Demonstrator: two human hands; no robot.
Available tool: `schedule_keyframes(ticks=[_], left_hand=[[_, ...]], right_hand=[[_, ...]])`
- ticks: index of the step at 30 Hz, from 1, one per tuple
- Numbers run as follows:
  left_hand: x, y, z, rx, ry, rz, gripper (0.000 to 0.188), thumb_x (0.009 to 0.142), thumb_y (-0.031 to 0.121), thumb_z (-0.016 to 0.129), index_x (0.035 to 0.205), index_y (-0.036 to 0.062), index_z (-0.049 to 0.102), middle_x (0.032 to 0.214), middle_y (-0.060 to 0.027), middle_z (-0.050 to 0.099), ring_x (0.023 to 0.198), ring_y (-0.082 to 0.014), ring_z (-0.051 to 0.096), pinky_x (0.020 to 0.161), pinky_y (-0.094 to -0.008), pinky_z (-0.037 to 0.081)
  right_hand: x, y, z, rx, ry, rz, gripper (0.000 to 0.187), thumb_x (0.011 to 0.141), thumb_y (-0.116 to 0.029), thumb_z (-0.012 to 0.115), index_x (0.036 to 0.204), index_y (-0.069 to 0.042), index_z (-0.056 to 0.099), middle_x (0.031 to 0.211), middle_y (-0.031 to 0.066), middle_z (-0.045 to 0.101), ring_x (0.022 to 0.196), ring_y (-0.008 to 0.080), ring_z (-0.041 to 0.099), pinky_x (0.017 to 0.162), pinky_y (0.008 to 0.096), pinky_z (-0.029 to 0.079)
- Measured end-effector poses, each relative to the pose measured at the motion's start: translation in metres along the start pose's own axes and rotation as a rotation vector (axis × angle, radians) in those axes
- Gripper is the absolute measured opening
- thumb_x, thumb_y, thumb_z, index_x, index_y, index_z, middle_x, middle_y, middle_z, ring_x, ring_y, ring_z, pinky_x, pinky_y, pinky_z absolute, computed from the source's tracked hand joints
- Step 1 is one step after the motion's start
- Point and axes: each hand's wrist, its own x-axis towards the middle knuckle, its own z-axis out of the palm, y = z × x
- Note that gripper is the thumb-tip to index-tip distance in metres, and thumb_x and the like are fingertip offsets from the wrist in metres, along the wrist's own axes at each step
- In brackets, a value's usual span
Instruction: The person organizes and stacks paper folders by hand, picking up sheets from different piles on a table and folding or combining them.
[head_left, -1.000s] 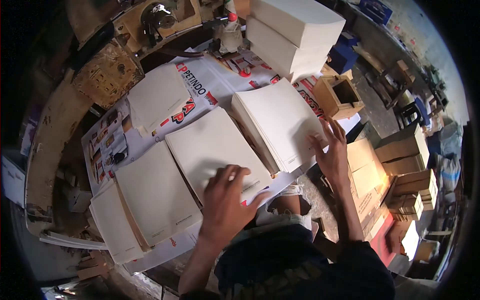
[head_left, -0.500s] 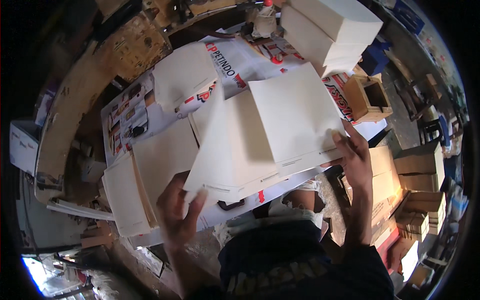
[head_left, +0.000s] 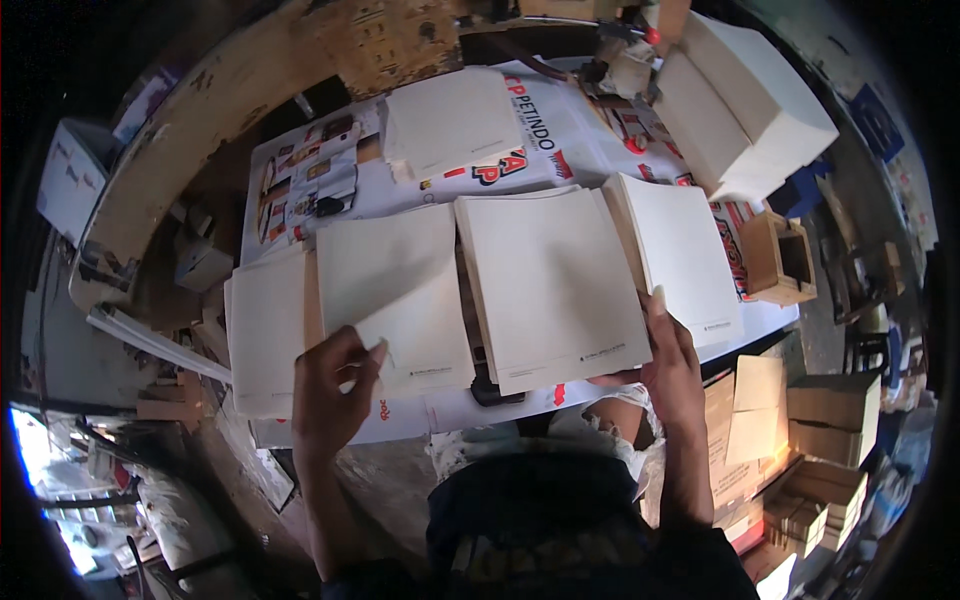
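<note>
Stacks of cream paper sheets lie side by side across the table. My left hand (head_left: pixel 338 385) is closed in a pinch at the lower left corner of the second stack (head_left: pixel 395 290), where a top sheet looks slightly lifted. My right hand (head_left: pixel 668 365) grips the lower right corner of the third stack (head_left: pixel 555 280), thumb on top and fingers underneath. Close to that hand, another stack (head_left: pixel 685 260) lies at the far right of the row. The leftmost stack (head_left: pixel 270 335) sits beyond my left hand. Small print runs along the sheets' lower edges.
A printed banner (head_left: pixel 360 130) covers the table. At the back lies another paper stack (head_left: pixel 450 120); a tall white paper block (head_left: pixel 745 100) stands at back right. A small wooden box (head_left: pixel 778 258) sits by the right edge. Cardboard boxes (head_left: pixel 830 415) are piled on the right.
The fanned sheets between my hands have come down into a separate stack held by my right hand. My left hand has let go of their corner and moved to the stack on the left.
</note>
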Motion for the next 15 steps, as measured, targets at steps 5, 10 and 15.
schedule_keyframes(ticks=[5, 10, 15], left_hand=[[-0.019, -0.013, -0.023, -0.408, 0.336, -0.039, 0.023, 0.094, 0.01, 0.058, 0.113, -0.0021, 0.056, 0.098, -0.0064, 0.063, 0.083, -0.0134, 0.065, 0.07, -0.0298, 0.058], [-0.038, -0.054, -0.021, -0.866, 0.77, 0.178, 0.038, 0.096, 0.013, 0.055, 0.131, -0.0003, 0.048, 0.123, -0.0129, 0.057, 0.107, -0.019, 0.059, 0.085, -0.0376, 0.055], [-0.03, -0.066, -0.022, -0.77, 0.345, 0.143, 0.04, 0.098, 0.017, 0.051, 0.134, 0.0016, 0.047, 0.13, -0.0179, 0.054, 0.121, -0.028, 0.051, 0.102, -0.042, 0.041]], right_hand=[[0.004, 0.007, 0.003, -0.328, -0.162, -0.15, 0.043, 0.095, -0.003, 0.044, 0.138, 0.0, 0.038, 0.118, 0.0165, 0.057, 0.105, 0.0245, 0.061, 0.071, 0.0365, 0.062], [-0.006, 0.038, 0.053, -0.16, -0.158, -0.356, 0.048, 0.096, -0.007, 0.048, 0.14, -0.001, 0.032, 0.121, 0.0163, 0.052, 0.102, 0.0226, 0.06, 0.068, 0.0354, 0.063], [-0.005, 0.064, 0.117, -0.242, -0.351, -0.356, 0.045, 0.101, -0.009, 0.04, 0.142, -0.003, 0.024, 0.13, 0.0158, 0.041, 0.111, 0.0248, 0.054, 0.077, 0.0367, 0.062]])
